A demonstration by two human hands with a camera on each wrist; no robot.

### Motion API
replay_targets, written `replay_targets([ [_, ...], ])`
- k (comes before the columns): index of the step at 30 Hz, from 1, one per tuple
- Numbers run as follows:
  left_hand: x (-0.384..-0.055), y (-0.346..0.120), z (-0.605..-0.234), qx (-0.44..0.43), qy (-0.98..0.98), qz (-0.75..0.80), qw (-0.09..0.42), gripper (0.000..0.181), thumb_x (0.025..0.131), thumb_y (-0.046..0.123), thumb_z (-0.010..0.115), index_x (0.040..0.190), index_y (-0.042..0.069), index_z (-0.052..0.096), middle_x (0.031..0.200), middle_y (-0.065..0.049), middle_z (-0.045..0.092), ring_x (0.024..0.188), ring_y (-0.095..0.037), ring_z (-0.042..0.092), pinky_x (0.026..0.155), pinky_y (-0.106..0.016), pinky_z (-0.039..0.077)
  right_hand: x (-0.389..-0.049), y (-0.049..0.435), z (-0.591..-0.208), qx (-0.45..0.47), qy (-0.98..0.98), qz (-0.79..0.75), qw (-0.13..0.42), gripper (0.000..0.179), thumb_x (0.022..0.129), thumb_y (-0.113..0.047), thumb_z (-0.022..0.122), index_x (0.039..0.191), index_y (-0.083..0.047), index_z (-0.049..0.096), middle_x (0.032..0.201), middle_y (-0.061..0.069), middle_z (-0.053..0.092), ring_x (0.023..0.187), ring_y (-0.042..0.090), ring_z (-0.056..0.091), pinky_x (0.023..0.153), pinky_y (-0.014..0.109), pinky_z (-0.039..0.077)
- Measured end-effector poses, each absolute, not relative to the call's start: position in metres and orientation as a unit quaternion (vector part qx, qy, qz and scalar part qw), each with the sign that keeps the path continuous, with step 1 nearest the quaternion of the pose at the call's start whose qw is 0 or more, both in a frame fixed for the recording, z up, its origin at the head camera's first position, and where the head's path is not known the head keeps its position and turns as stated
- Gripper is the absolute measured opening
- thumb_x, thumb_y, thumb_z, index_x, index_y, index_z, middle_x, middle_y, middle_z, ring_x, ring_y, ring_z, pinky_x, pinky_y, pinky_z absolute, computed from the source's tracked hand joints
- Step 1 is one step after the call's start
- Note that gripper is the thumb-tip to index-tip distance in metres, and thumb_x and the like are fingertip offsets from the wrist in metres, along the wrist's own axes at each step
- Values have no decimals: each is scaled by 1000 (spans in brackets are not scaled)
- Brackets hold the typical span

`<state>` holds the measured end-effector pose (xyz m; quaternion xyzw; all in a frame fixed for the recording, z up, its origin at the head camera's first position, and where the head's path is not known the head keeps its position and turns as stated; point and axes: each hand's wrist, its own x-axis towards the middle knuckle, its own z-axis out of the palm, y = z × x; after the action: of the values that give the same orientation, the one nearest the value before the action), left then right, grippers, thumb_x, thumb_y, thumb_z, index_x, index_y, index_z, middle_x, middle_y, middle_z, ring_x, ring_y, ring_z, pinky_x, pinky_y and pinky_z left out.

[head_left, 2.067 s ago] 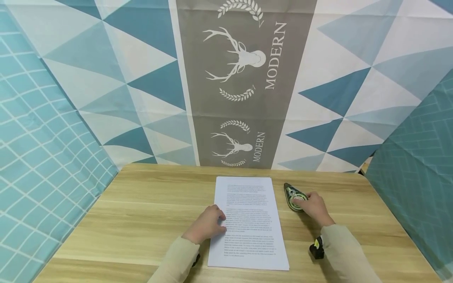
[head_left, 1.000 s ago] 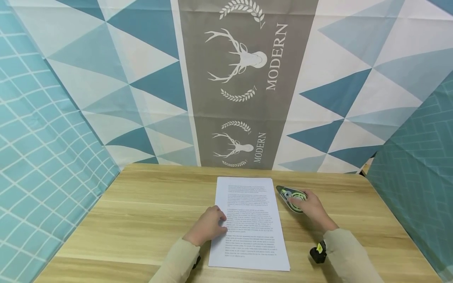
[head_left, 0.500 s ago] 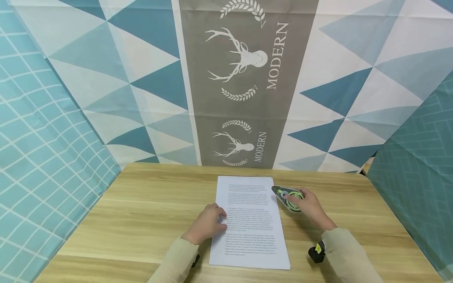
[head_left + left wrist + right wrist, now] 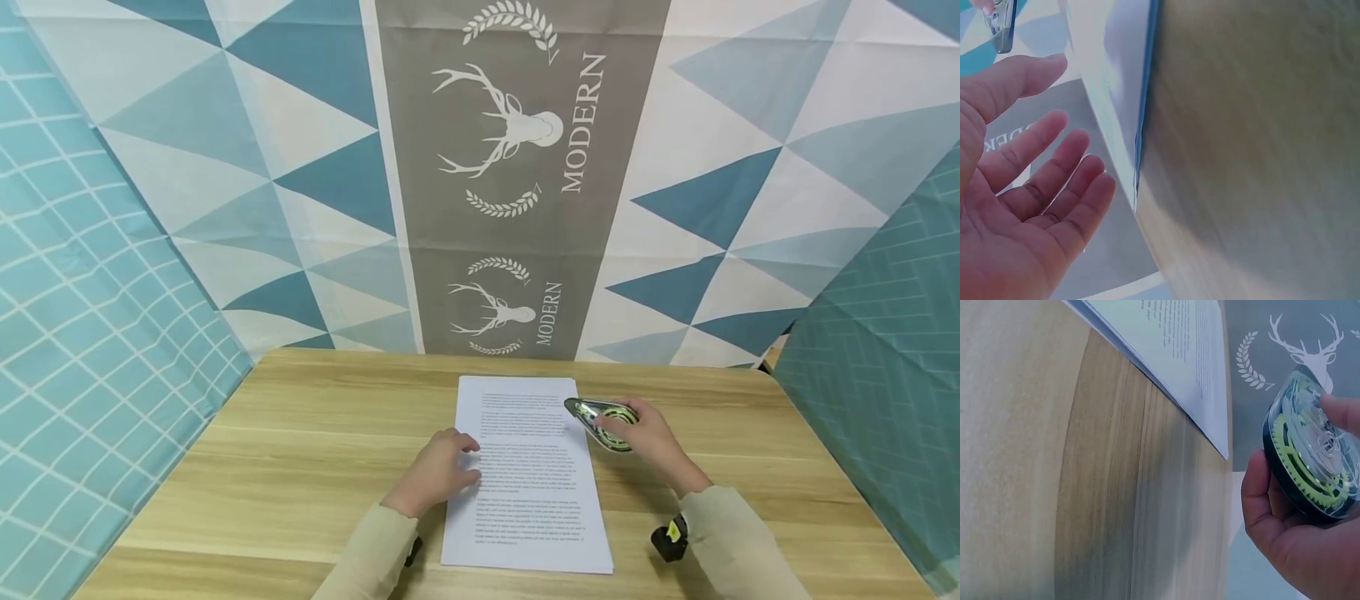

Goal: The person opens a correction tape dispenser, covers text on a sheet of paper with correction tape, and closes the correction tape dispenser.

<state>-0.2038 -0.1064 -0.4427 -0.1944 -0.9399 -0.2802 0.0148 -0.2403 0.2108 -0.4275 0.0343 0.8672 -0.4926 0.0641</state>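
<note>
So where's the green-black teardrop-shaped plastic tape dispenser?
Head view: the dispenser is in the right hand, overlapping the right edge of the white paper stack.

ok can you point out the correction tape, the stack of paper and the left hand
correction tape [image 4: 1310, 450], right wrist view: on its clear casing
stack of paper [image 4: 527, 475], head view: on the printed top sheet
left hand [image 4: 433, 473], head view: on the back of the hand
</note>
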Motion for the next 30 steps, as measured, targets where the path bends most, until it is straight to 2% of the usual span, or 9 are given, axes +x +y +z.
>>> replay_targets([
  [13,-205,-109,-436,-185,-921,-341,9,32,77,13,72,105,-1,64,101,-14,63,97,-29,59,85,-44,48,-233,202,-418,-10,868,-493,61,52,82,-37,69,120,-4,54,113,16,59,92,19,57,72,25,48],
  [20,-207,-109,-431,-180,-914,-364,2,32,79,17,70,107,3,63,106,-11,63,100,-28,59,86,-43,48,-229,194,-411,-30,859,-507,65,45,81,-32,71,114,-5,56,110,14,60,89,19,57,70,26,50],
  [30,-206,-107,-424,-179,-904,-389,0,35,80,20,70,109,1,63,109,-11,64,101,-28,59,89,-44,47,-225,182,-410,-59,856,-508,77,43,79,-30,73,112,-5,58,109,13,61,86,17,58,70,26,50],
])
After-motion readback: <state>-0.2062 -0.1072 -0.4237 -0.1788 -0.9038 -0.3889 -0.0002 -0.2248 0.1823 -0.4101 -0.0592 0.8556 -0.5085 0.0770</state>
